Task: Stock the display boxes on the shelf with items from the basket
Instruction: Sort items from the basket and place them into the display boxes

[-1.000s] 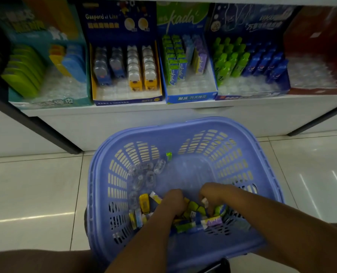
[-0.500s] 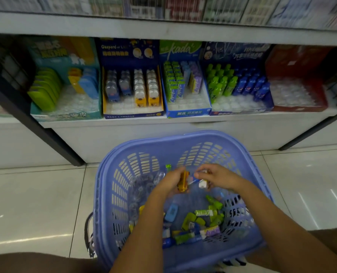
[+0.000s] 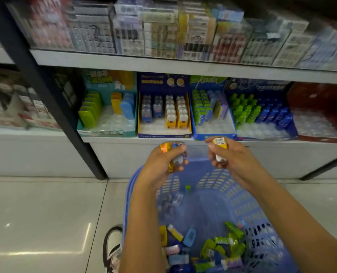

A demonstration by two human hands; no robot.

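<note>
Left hand (image 3: 159, 166) curled round a small bundle of items (image 3: 178, 160), orange and blue-clear. Right hand (image 3: 232, 160) pinches one yellow item (image 3: 219, 142), white end down. Both are up over the far rim of the basket (image 3: 240, 205), just near of the shelf (image 3: 108, 139) edge. Basket on the floor (image 3: 45, 213), loose items (image 3: 220, 245) piled at its near end. Display boxes (image 3: 104, 133) in a row on the shelf; dark blue box (image 3: 163, 134) just beyond the left hand, part filled.

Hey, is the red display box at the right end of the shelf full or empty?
Empty, as far as shows: the red display box holds only its bare clear tray, no items standing in it.
</note>
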